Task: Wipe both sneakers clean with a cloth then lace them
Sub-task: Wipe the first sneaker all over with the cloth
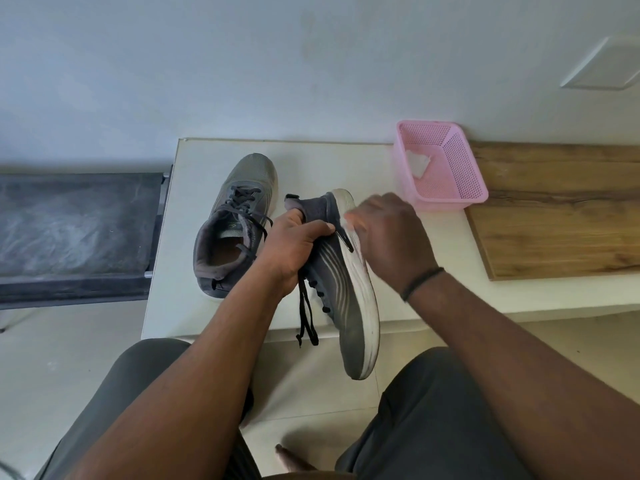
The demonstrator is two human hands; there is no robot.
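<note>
White tabletop (pixel 346 161) carries one grey mesh sneaker (pixel 235 220); left hand (pixel 294 247) grips the other grey sneaker (pixel 343 292) while right hand (pixel 391 233) pinches a white cloth (pixel 346 221) against its sole, wiping underway, lacing judged unfinished.

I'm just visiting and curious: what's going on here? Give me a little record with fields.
Activity: wiping a sneaker's white sole
Held sneaker: lifted on its side, laces dangling
Left hand: grips the held sneaker at its collar
Right hand: blurred, presses a white cloth against the sole
Other sneaker: stands upright on the white table, loosely laced
Pink basket: on the table, something white inside
</note>
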